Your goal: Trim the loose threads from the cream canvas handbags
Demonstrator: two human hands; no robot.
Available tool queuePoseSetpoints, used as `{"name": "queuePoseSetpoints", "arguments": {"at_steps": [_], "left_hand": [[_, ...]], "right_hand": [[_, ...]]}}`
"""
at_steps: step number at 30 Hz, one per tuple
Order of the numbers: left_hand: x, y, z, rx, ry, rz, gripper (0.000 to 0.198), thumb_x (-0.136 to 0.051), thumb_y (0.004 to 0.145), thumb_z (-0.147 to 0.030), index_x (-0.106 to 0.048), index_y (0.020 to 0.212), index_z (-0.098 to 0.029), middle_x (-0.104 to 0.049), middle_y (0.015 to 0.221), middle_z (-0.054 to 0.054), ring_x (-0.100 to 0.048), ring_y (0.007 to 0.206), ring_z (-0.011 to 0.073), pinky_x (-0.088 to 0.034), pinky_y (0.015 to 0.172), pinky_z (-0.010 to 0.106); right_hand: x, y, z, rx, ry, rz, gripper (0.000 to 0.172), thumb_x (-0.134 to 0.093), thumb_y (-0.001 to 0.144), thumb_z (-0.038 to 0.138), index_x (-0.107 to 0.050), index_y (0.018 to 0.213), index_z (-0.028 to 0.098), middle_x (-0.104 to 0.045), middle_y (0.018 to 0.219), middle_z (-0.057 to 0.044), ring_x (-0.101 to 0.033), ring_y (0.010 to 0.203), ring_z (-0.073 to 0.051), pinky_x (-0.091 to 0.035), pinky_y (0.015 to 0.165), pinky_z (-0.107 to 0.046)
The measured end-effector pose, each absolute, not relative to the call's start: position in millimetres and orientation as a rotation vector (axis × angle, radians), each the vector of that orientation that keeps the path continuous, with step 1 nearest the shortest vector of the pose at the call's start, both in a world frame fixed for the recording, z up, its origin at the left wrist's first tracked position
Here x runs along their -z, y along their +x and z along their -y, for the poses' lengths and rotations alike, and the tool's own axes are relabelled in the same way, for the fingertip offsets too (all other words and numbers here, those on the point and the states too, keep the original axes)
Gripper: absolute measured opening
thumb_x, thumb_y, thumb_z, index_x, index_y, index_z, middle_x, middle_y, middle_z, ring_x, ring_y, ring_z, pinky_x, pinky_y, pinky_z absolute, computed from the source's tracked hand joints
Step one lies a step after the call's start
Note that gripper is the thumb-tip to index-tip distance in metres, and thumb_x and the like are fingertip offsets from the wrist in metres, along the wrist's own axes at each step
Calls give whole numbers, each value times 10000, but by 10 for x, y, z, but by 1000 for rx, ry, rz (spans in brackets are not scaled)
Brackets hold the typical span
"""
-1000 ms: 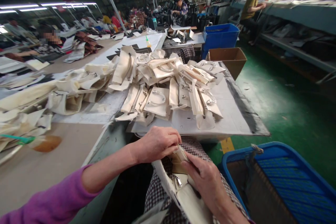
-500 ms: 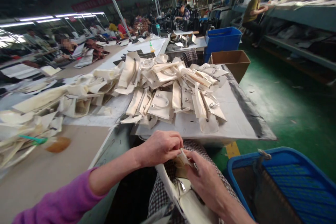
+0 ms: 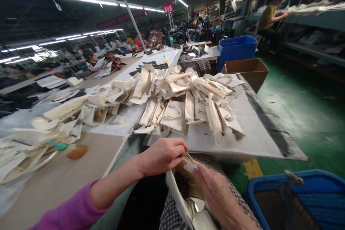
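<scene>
A cream bag piece [image 3: 175, 190], with a metal zipper pull showing inside, rests on my lap over checked cloth [image 3: 168, 208]. My left hand [image 3: 164, 154] is closed, its fingers pinching the upper edge of the bag piece. On the right side of that same edge, my right hand [image 3: 212, 190] grips with the thumb near a small pale patch. The two hands are close together, and the bag's lower part is cut off by the bottom of the view.
A heap of cream bag pieces [image 3: 172, 111] with handles lies on the table [image 3: 258, 129] ahead. To the left is a bottle of amber liquid with a green nozzle [image 3: 77, 152]. A blue basket [image 3: 309, 176] stands at lower right; a cardboard box [image 3: 248, 68] and blue bin [image 3: 238, 46] stand behind.
The camera view has shifted, so the surroundings appear lower and farther right. Both hands still hold the bag edge, and the right hand has turned a little, showing more of the pale patch.
</scene>
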State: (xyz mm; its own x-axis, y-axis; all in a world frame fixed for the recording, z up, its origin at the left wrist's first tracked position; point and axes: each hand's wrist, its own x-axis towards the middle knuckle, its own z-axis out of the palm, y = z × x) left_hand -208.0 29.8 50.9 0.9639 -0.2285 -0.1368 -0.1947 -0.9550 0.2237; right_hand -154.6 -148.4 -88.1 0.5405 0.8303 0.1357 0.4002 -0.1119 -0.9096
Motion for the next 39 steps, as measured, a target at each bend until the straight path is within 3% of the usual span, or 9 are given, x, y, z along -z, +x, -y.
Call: {"name": "queuePoseSetpoints", "arguments": {"at_steps": [8, 12, 17, 21, 24, 27, 31, 36, 39], "left_hand": [[-366, -2081, -281, 15, 2983, 427, 137, -515, 905, -163, -635, 841, -150, -712, 1066, 36, -667, 908, 115, -505, 788, 177], [-350, -2060, -294, -53, 3028, 565, 154, -490, 917, -152, -635, 868, -134, -718, 1054, 44, -676, 917, 117, -519, 804, 178], [-344, -2062, -333, -79, 3005, 638, 123, -507, 903, -148, -620, 855, -137, -714, 1046, 39, -679, 889, 112, -521, 792, 170], [-369, -2101, -341, -3, 2963, 498, 106, -525, 892, -143, -594, 812, -148, -696, 1092, 38, -671, 911, 116, -505, 797, 170], [-414, -2139, -311, 71, 2902, 369, 120, -513, 896, -133, -572, 793, -148, -673, 1134, 46, -659, 926, 120, -496, 800, 180], [-480, -2183, -257, 156, 2775, 141, 67, -551, 842, -90, -572, 847, -153, -639, 1170, 48, -629, 990, 138, -489, 852, 203], [-535, -2279, -190, 150, 2507, -302, 316, -657, 734, -109, -556, 1027, -170, -608, 1115, 28, -604, 976, 142, -497, 872, 223], [-490, -2426, -140, 77, 2430, -681, 291, -660, 688, -149, -534, 949, -180, -600, 957, -6, -569, 880, 154, -475, 747, 240], [-443, -2485, -117, -3, 2361, -730, 246, -637, 692, -140, -523, 905, -185, -585, 923, -17, -550, 863, 140, -459, 710, 217]], "right_hand": [[945, -1540, 1474, -392, -1766, 1031, 391, -257, 1002, 335, -608, 1150, 246, -731, 836, -42, -700, 736, -201, -549, 770, -320], [982, -1549, 1462, -328, -1779, 1056, 379, -258, 1008, 333, -615, 1081, 229, -726, 784, -38, -689, 670, -188, -512, 655, -271], [950, -1513, 1465, -447, -1825, 1085, 383, -228, 1007, 359, -591, 1079, 262, -711, 800, -18, -682, 691, -212, -501, 635, -318], [839, -1460, 1452, -467, -1787, 1074, 326, -321, 983, 296, -444, 1283, 255, -705, 1037, -57, -689, 880, -228, -545, 771, -382], [733, -1415, 1388, -272, -1726, 1116, 286, -457, 940, 227, -436, 1220, 281, -623, 1163, -50, -651, 943, -204, -548, 790, -359], [657, -1368, 1296, -103, -1692, 1201, 166, -538, 910, 205, -496, 1060, 265, -588, 1056, -32, -622, 888, -187, -538, 731, -312], [654, -1347, 1211, 3, -1668, 1223, 83, -516, 915, 173, -533, 963, 238, -552, 970, -34, -597, 797, -160, -508, 663, -276], [656, -1362, 1173, -29, -1617, 1288, 165, -516, 905, 131, -556, 1014, 248, -539, 1000, -35, -571, 889, -174, -511, 738, -310], [599, -1351, 1133, -22, -1611, 1329, 118, -539, 901, 143, -566, 972, 234, -544, 992, -35, -554, 904, -191, -501, 748, -342]]}}
